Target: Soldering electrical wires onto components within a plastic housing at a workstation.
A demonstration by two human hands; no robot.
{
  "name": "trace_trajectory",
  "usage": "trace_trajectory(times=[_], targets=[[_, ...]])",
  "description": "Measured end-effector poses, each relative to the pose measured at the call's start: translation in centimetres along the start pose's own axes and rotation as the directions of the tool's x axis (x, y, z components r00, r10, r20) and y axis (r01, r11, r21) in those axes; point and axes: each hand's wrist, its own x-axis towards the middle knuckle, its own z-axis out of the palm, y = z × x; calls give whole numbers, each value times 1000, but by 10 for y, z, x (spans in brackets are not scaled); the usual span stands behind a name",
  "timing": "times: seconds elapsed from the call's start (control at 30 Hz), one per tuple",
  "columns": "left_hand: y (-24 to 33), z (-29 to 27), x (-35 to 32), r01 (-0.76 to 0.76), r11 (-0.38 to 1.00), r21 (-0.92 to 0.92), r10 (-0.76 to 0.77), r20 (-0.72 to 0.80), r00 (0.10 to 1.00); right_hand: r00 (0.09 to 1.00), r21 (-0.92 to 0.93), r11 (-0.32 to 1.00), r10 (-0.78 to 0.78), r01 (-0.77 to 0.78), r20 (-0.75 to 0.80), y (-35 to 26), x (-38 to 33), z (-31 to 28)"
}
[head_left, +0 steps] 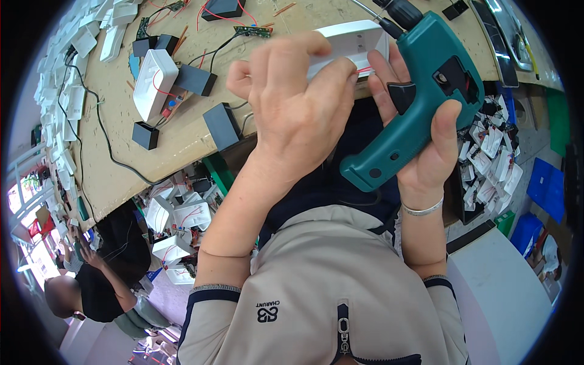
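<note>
Head view: the left hand (292, 103) grips a white plastic case (353, 45) at the near edge of the tabletop (121, 176). The right hand (426, 140) is wrapped around a green electric screwdriver (420, 85), whose bit points toward the case. Black boxes (222, 126) lie near that edge.

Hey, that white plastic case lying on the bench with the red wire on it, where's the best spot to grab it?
Grip the white case across its two long sides near the middle, coming from above: it lies flat, and the red wire trails off its lower end.
</note>
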Motion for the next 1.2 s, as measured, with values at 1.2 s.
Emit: trace_trajectory(times=[1.2], targets=[[-2,-3,12,12,920,-393,21,77,997,999,-201,979,-18,11,-35,-27,-26,-18]])
